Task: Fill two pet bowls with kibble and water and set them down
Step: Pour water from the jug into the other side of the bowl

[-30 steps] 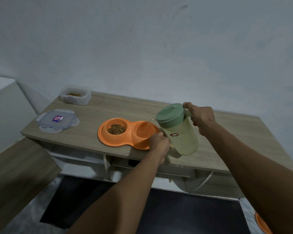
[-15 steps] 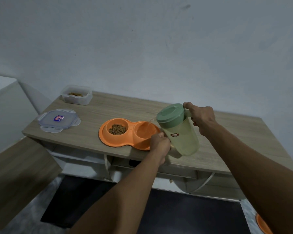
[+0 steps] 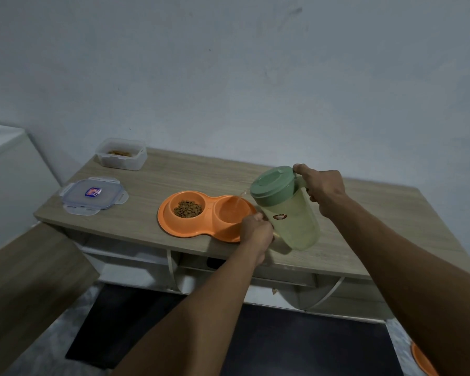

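An orange dish [image 3: 201, 230] with two wells sits near the front edge of the table [image 3: 174, 180]. Its left well holds a small heap of kibble [image 3: 187, 208]. The right hand [image 3: 320, 188] is wrapped round the handle of a pale jug [image 3: 293, 223], with the thumb on top next to the green lid [image 3: 273, 181]. The jug is tilted left, its spout over the right well, and a thin stream of water [image 3: 238, 202] falls from the spout into that well. The jug's base is lifted off the table just right of the dish. The left hand [image 3: 257, 230] is at the dish's near right rim with its fingers curled. It seems to be pinching the rim, though the fingertips are hidden against the jug's lower side and it is hard to be sure. At the table's back left corner a clear tub [image 3: 121, 153] stands open with a little kibble in the bottom. Its clear lid [image 3: 92, 195], which has a blue label, lies flat near the left edge, well apart from the dish. A dark mat [image 3: 282, 343] lies on the floor in front of the table. At the bottom right corner an orange object [image 3: 422, 359] is cut off by the frame edge.
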{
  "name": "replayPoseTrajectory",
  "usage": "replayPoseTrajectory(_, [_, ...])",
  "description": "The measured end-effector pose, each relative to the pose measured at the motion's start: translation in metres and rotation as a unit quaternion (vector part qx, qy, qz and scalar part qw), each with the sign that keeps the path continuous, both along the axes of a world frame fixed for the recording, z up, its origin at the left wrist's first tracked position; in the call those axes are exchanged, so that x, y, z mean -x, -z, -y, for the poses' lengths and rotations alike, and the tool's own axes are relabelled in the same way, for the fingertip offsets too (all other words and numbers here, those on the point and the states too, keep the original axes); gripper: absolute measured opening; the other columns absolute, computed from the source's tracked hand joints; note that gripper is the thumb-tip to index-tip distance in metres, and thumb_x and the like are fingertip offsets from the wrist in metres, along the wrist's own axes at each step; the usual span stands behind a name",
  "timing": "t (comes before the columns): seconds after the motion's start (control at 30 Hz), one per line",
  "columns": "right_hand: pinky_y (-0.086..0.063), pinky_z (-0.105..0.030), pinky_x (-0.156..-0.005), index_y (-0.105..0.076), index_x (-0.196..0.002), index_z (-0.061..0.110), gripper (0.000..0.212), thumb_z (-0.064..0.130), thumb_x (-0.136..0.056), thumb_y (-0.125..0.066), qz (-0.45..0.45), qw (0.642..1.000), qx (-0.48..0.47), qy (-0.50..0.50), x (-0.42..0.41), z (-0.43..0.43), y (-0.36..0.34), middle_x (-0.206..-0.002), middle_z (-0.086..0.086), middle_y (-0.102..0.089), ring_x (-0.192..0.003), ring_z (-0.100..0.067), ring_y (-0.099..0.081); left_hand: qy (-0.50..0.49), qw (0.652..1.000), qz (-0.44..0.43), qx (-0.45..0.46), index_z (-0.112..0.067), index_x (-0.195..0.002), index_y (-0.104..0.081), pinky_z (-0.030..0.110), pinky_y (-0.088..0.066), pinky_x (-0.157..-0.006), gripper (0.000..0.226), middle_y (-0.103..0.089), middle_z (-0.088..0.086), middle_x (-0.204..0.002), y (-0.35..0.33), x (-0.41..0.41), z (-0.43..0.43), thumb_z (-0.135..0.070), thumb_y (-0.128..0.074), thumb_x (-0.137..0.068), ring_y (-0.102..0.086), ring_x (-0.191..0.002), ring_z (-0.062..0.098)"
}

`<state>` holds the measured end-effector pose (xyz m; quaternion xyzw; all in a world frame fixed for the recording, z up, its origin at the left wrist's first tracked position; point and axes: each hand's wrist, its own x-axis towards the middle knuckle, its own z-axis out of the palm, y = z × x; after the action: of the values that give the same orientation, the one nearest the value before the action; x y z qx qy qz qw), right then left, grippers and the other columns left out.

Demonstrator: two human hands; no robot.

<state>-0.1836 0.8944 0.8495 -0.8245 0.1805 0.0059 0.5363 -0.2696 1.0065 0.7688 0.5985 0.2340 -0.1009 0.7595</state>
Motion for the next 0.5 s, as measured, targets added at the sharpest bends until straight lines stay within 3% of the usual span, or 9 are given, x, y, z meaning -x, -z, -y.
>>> replayPoseTrajectory(0.1, [-0.045, -0.036, -0.060, -0.065, -0.081, 0.003, 0.051, 0.051, -0.066, -0.076, -0.001, 1.000, -0.014, 0.007, 0.000, 0.002, 0.001, -0.072, -0.009, -0.061, -0.057, -0.023, -0.051, -0.002, 1.000, 0.008, -0.011, -0.021, -0.121, -0.062, 0.036, -0.050, -0.097, 0.045, -0.060, -0.014, -0.091, -0.006, 0.002, -0.002, 0.006, -0.039, -0.093, -0.057, -0.094, 0.011])
replayPoseTrajectory(0.23, [-0.040, -0.033, -0.053, -0.063, -0.078, 0.005, 0.047, 0.049, -0.068, -0.078, -0.005, 0.997, -0.076, 0.024, 0.003, 0.007, 0.007, -0.071, -0.007, -0.058, -0.058, -0.022, -0.048, -0.011, 0.999, 0.028, -0.044, -0.017, -0.133, -0.056, 0.037, -0.049, -0.100, 0.045, -0.062, -0.006, -0.113, -0.015, 0.000, -0.005, 0.000, -0.040, -0.094, -0.058, -0.107, 0.019])
replayPoseTrajectory(0.3, [-0.040, -0.032, -0.054, -0.064, -0.085, 0.003, 0.048, 0.047, -0.071, -0.078, -0.005, 0.993, -0.114, 0.032, 0.005, 0.009, 0.012, -0.073, -0.007, -0.057, -0.060, -0.021, -0.048, -0.019, 0.996, 0.046, -0.076, -0.017, -0.129, -0.059, 0.037, -0.052, -0.095, 0.042, -0.067, 0.001, -0.118, -0.015, -0.003, -0.010, -0.003, -0.044, -0.093, -0.062, -0.106, 0.023])
replayPoseTrajectory(0.5, [-0.043, -0.031, -0.058, -0.067, -0.095, 0.004, 0.043, 0.043, -0.078, -0.076, -0.020, 0.971, -0.226, 0.078, 0.014, 0.014, 0.027, -0.071, -0.007, -0.058, -0.057, -0.015, -0.047, -0.033, 0.982, 0.123, -0.142, -0.021, -0.119, -0.068, 0.021, -0.051, -0.074, 0.046, -0.071, -0.008, -0.110, -0.033, -0.016, -0.022, 0.004, -0.043, -0.090, -0.063, -0.088, 0.004])
